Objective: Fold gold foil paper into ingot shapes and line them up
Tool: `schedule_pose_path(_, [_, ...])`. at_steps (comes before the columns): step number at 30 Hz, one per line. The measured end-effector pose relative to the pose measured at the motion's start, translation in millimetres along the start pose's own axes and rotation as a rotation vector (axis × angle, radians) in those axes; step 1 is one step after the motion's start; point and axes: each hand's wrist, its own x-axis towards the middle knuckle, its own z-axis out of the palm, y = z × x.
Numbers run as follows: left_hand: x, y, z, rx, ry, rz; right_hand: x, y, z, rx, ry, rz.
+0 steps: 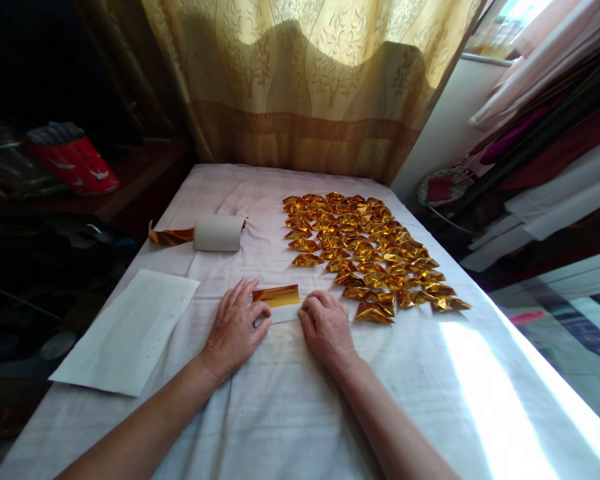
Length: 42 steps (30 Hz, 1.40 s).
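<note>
A small rectangle of gold foil paper (276, 296) lies on the white cloth, folded so a white strip shows along its near edge. My left hand (236, 327) pinches its left end with fingers and thumb curled. My right hand (325, 323) presses its right end with fingers bent. Just right of my right hand, several folded gold paper pieces (365, 250) lie in rows.
A white roll with gold foil trailing off to the left (218, 233) lies behind my left hand. A lined white sheet (130, 330) rests at the table's left edge. A patterned curtain (305, 87) hangs behind. Stacked cloth (545, 133) fills the right; a red bag (77, 163) sits left.
</note>
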Motion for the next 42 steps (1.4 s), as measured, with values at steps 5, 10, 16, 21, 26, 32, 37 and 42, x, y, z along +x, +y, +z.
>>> schedule_pose_path(5, [16, 20, 5.1, 0.106, 0.057, -0.008, -1, 1, 3, -0.033, 0.019, -0.011])
schedule_pose_path(10, [22, 29, 13.5, 0.160, 0.066, -0.031, -1, 0, 4, -0.021, 0.040, -0.022])
schedule_pose_path(16, [5, 9, 6.7, 0.212, 0.074, -0.060, -1, -1, 3, -0.017, 0.021, 0.006])
schedule_pose_path(21, [-8, -9, -0.1, 0.222, 0.094, -0.067, -1, 1, 4, -0.004, 0.001, 0.011])
schedule_pose_path(26, [-12, -12, 1.8, 0.179, 0.104, -0.030, -4, 4, 8, -0.008, 0.027, -0.004])
schedule_pose_path(32, [-11, -10, -1.1, 0.086, 0.023, -0.029, -6, 3, 3, 0.032, 0.005, -0.006])
schedule_pose_path(37, [-12, -12, -4.0, -0.001, 0.023, 0.006, -6, 5, 1, 0.105, 0.013, -0.033])
schedule_pose_path(42, [-14, -12, -3.7, -0.038, 0.026, 0.091, -7, 9, 4, 0.154, 0.038, -0.069])
